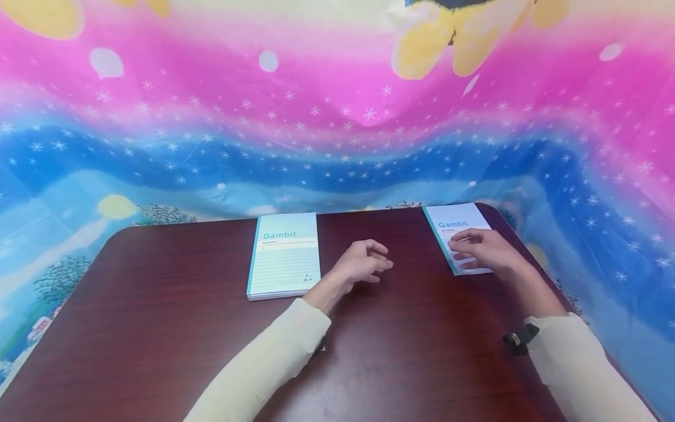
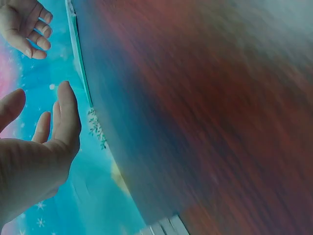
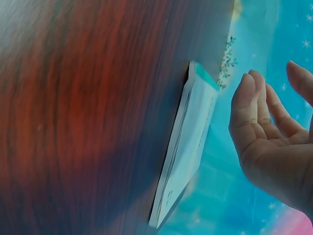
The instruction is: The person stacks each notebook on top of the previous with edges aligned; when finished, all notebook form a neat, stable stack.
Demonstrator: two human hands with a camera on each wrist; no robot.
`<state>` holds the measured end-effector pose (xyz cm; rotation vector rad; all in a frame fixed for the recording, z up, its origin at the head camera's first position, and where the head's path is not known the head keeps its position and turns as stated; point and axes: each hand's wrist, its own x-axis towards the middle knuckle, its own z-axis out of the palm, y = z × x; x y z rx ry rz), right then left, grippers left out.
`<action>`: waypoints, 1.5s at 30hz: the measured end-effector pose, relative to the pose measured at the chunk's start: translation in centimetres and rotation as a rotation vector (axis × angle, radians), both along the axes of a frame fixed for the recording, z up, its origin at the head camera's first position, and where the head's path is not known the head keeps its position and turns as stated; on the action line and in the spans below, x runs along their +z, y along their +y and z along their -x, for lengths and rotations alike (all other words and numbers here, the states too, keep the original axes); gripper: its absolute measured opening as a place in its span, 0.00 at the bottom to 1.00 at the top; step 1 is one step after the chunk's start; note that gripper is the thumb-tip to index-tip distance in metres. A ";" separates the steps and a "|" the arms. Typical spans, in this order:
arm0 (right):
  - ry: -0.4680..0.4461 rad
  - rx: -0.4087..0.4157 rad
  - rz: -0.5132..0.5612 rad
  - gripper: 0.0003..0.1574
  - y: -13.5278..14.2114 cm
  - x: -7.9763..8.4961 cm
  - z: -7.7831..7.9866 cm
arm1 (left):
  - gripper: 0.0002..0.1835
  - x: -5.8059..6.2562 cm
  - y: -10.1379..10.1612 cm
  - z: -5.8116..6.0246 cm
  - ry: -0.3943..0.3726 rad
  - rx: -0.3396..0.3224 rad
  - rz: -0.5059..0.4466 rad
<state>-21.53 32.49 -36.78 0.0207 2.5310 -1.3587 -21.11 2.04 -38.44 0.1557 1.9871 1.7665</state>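
Observation:
Two pale notebook stacks with "Gambit" printed on their covers and green spines lie on the dark red table. The left stack [image 1: 285, 264] sits near the middle of the back edge, and the right stack [image 1: 453, 215] at the back right corner. My left hand [image 1: 364, 262] hovers just right of the left stack, fingers loosely bent, holding nothing. Over the right stack is my right hand [image 1: 487, 252], which hides part of its cover. In the right wrist view that hand [image 3: 274, 132] shows relaxed fingers and an empty palm, apart from the notebooks [image 3: 188, 142].
The wood-grain table [image 1: 158, 316] has rounded back corners. A pink and blue patterned cloth [image 1: 337, 117] hangs behind and along both sides of it. A dark band [image 1: 522, 339] shows at the right sleeve's cuff.

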 end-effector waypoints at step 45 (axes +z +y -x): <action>-0.071 -0.079 0.078 0.42 9.9 -2.1 0.4 | 0.19 -1.8 7.2 -0.4 -0.130 0.046 -0.166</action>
